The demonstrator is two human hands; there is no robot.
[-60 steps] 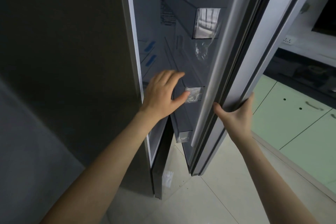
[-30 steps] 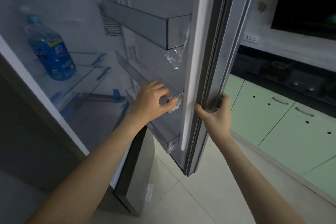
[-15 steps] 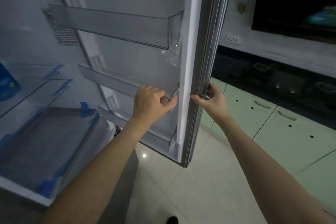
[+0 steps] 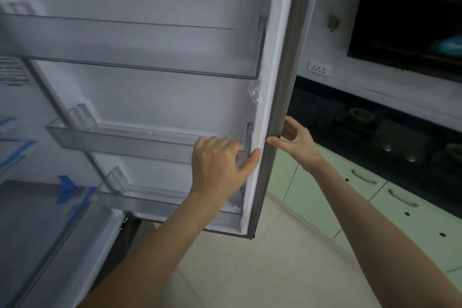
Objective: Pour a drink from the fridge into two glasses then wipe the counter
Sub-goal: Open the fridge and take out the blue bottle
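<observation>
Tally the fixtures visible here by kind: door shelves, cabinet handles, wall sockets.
Clear plastic door shelves: 3 (top, middle, bottom)
Curved metal handles on pale green cabinets: 2 ()
White wall socket: 1
Total: 6

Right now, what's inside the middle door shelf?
The middle door shelf shows nothing inside along its clear left stretch. Its right end is covered by the left hand, which grips the rim, so that part cannot be checked.
</observation>
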